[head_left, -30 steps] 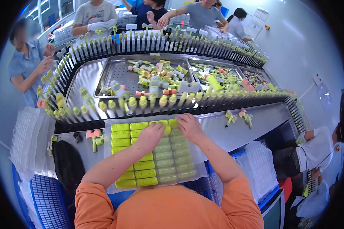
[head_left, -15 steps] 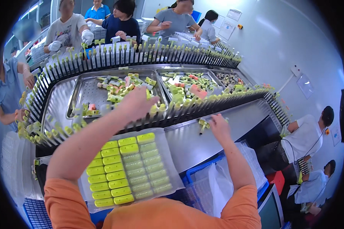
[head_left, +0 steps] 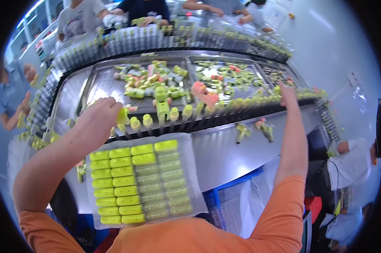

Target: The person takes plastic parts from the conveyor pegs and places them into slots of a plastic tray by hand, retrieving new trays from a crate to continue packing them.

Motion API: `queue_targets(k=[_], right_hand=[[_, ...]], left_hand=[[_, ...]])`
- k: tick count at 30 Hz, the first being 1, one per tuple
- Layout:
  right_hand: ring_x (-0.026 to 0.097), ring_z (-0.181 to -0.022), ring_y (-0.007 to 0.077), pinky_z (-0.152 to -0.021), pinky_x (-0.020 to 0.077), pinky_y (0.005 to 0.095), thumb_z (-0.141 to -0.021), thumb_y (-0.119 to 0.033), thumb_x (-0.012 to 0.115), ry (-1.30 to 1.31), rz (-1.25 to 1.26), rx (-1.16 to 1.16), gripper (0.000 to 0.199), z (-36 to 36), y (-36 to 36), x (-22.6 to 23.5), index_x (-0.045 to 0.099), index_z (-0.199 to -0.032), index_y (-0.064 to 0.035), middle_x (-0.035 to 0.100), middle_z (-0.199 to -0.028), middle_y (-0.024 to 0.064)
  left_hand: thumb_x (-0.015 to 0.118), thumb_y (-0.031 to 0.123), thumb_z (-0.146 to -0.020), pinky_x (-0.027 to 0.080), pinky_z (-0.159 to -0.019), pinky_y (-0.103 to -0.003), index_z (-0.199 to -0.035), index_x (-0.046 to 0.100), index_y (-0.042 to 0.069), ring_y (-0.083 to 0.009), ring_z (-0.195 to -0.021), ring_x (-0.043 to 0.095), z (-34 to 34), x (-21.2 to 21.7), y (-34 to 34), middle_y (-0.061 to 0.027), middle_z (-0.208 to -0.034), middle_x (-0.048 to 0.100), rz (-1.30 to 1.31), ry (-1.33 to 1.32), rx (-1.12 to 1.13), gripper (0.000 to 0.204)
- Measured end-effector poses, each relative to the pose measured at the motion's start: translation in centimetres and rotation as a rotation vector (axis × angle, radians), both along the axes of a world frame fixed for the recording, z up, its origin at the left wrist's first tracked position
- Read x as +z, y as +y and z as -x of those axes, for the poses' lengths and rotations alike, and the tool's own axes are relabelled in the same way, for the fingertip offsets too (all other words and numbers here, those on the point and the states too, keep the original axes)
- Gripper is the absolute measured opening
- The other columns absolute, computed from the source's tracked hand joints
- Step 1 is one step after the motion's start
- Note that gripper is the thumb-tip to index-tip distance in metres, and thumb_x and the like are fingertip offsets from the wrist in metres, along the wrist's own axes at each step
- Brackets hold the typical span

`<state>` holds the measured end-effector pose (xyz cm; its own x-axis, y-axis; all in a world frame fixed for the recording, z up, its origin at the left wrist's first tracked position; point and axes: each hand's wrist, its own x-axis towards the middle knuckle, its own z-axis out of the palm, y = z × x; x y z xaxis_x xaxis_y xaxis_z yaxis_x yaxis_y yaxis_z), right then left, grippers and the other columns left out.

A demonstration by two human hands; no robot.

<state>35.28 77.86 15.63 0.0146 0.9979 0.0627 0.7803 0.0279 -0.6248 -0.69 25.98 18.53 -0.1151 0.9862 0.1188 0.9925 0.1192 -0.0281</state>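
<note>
L hand [head_left: 98,120]: clenched on yellow-green plastic cap [head_left: 123,116] at conveyor pegs.
R hand [head_left: 288,93]: grip can't be told.
Tip: cap to be seated square in clear blister tray [head_left: 188,177].

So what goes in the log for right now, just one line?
left hand: on a yellow-green piece at the rack | right hand: reaching to far rack | tray: left columns filled

A factory assembly line. A long metal workbench [head_left: 241,147] curves across the frame, with rows of small yellow-green plastic parts [head_left: 173,114] standing on a black rack. Metal trays [head_left: 101,84] at centre hold loose parts. Other workers [head_left: 78,17] stand along the top edge and at left.
</note>
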Motion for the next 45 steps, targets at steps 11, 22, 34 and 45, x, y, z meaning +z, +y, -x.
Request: queue_targets(k=[11, 22, 34, 45], right_hand=[[0.063, -0.096, 0.0386, -0.083, 0.0487, 0.0460, -0.073, -0.016, 0.072, -0.537, -0.351, 0.554, 0.037, 2.4, 2.3, -2.4, 0.064, -0.102, 0.0039, 0.065, -0.098, 0.0256], [0.052, -0.111, 0.0408, -0.093, 0.0436, 0.0469, -0.082, -0.009, 0.067, -0.649, -0.746, 0.702, 0.045, 6.6, -12.5, -3.0, 0.051, -0.123, -0.0011, 0.054, -0.116, 0.0215], [0.052, -0.107, 0.0383, -0.093, 0.0436, 0.0450, -0.077, -0.018, 0.072, -0.691, -0.452, 0.873, 0.036, 14.0, -22.0, 2.0, 0.061, -0.104, 0.0037, 0.057, -0.110, 0.0216], [0.056, -0.100, 0.0319, -0.083, 0.0495, 0.0420, -0.076, -0.010, 0.069, -0.327, -0.623, 1.448, 0.035, 12.2, -36.2, -3.6, 0.058, -0.109, -0.0058, 0.055, -0.101, 0.0114]], left_hand=[[0.057, 0.006, -0.076, 0.050, -0.081, -0.039, -0.113, 0.056, 0.000, -0.0286, -0.095, 0.060, -8.2, -8.6, -11.0, -0.0132, -0.105, 0.059, -0.364, -0.293, -0.129, 0.038], [0.065, 0.012, -0.073, 0.050, -0.076, -0.036, -0.107, 0.058, 0.004, -0.0255, -0.089, 0.058, -12.3, -15.5, -9.8, -0.0080, -0.092, 0.058, -0.357, -0.493, -0.216, 0.036], [0.060, 0.009, -0.075, 0.048, -0.076, -0.035, -0.112, 0.058, 0.003, -0.0248, -0.088, 0.057, -11.0, -16.7, -5.4, -0.0077, -0.089, 0.058, -0.310, -0.214, 0.005, 0.038], [0.063, 0.018, -0.076, 0.046, -0.070, -0.036, -0.103, 0.061, 0.007, -0.0231, -0.086, 0.056, -9.2, -17.7, -5.6, -0.0054, -0.086, 0.053, -0.312, -0.076, 0.048, 0.029]])
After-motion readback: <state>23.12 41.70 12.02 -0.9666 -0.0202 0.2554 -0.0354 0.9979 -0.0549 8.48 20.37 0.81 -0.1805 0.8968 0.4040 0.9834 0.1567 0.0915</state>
